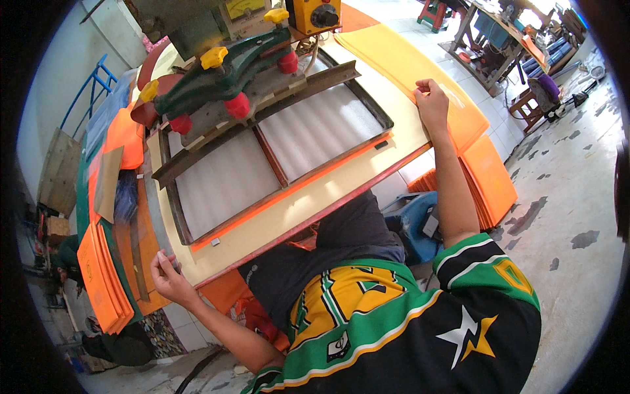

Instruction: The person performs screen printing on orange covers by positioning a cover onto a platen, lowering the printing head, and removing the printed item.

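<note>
My left hand (pixel 172 279) is closed at the front left corner of a cream board (pixel 282 226); a small dark thing shows by its fingers, too small to name. Curled at the board's right edge, my right hand (pixel 432 108) is closed too, and what is in it, if anything, is hidden. On the board between them lies a dark metal frame (pixel 275 157) with a crossbar, around two white padded panels (pixel 321 131). An orange sheet (pixel 295 186) peeks out below the frame. Small dark pieces sit near its front corners.
Over the frame's back stands a press with a green arm (pixel 230 72), yellow knobs (pixel 214 58) and red feet. Stacked orange sheets (pixel 105 279) are at the left, more orange sheets (pixel 489 180) at the right. A blue stool (pixel 417 226) stands under the board's right side.
</note>
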{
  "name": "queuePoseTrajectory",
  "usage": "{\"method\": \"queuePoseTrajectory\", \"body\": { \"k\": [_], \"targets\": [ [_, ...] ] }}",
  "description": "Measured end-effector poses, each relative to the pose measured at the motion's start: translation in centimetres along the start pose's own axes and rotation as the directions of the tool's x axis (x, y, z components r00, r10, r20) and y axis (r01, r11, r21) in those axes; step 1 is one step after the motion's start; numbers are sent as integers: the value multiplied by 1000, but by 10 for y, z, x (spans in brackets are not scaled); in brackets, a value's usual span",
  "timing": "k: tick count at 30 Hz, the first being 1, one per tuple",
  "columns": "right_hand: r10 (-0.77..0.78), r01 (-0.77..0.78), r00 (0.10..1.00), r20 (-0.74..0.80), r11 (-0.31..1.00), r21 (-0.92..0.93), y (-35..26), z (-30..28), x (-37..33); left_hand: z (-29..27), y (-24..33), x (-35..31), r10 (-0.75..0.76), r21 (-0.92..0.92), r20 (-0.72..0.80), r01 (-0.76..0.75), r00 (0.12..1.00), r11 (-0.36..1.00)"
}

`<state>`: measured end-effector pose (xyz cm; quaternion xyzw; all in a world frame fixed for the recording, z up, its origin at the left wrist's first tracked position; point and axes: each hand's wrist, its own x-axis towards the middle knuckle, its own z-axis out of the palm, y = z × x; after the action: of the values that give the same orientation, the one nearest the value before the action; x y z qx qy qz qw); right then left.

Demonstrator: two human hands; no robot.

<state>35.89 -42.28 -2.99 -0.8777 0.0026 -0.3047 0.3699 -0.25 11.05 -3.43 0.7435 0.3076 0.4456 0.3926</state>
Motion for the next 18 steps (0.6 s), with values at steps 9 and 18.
{"method": "queuePoseTrajectory", "body": {
  "k": [9, 18],
  "targets": [
    [-41, 42, 999, 18, 998, -44, 6, 4, 2, -5, -7, 4, -15, -16, -7, 15, 1000, 1000],
    [-41, 48, 995, 89, 995, -87, 15, -2, 9, 5, 4, 0, -35, -97, -25, 32, 999, 995]
  ]
}}
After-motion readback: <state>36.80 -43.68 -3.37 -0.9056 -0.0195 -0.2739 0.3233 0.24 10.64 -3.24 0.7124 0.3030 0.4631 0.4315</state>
